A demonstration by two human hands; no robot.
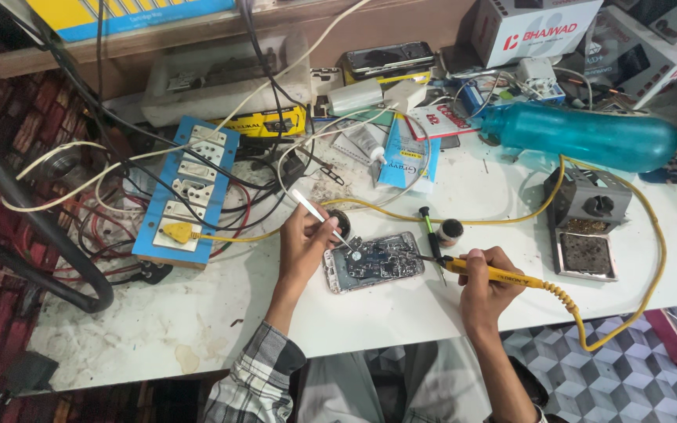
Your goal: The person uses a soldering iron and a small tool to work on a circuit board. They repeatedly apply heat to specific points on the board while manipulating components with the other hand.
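Blue plastic socket board (186, 188) at far left, bare white tabletop (158, 313) in front near edge. My left hand (303, 243) pinches silver tweezers (319, 215) w/ tips on opened phone w/ exposed circuit board (374, 261). My right hand (487, 286) clamps yellow soldering iron (495, 273), tip at phone's right edge. Teal bottle (581, 135) lying behind, white box w/ red print (534, 27) at back.

Opened phone (373, 262) flat on table, tweezers (319, 215) and yellow soldering iron (486, 272) over it

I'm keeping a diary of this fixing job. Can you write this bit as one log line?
left hand: holds tweezers | right hand: holds soldering iron | both tips on opened phone | white table
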